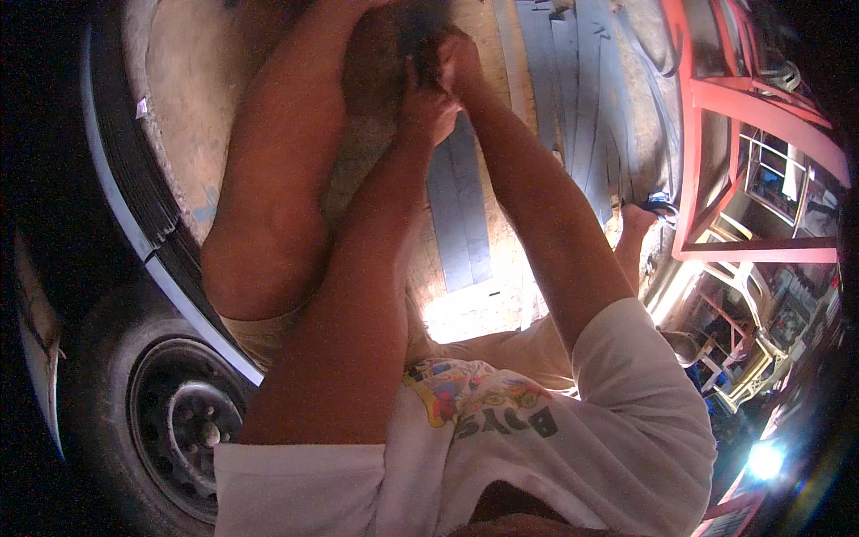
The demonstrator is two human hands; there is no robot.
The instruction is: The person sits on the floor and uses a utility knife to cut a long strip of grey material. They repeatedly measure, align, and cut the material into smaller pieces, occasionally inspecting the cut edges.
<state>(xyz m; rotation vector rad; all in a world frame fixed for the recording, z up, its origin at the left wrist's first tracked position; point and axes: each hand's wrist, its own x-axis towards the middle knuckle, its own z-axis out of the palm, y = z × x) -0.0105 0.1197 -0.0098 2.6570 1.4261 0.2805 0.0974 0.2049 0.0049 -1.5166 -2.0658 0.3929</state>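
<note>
Both arms stretch forward to the top middle, where my hands come together beside my raised left leg. My left hand (429, 114) is closed, its fingers up against a dark thing (424, 45) in deep shadow. Just beyond it, my right hand (458, 64) is closed at the right side of the same dark shape. What they grip is too dark to name. Below the hands, long flat blue-grey strips (461, 215) lie on the floor, and more blue-grey strips (573, 98) are spread to the right.
A car wheel (190, 421) with a black tyre stands at lower left, under a dark body panel with a pale edge (130, 233). Red metal frames (761, 98) and a gold-coloured chair (752, 304) are on the right. A bright lamp (765, 460) shines at lower right.
</note>
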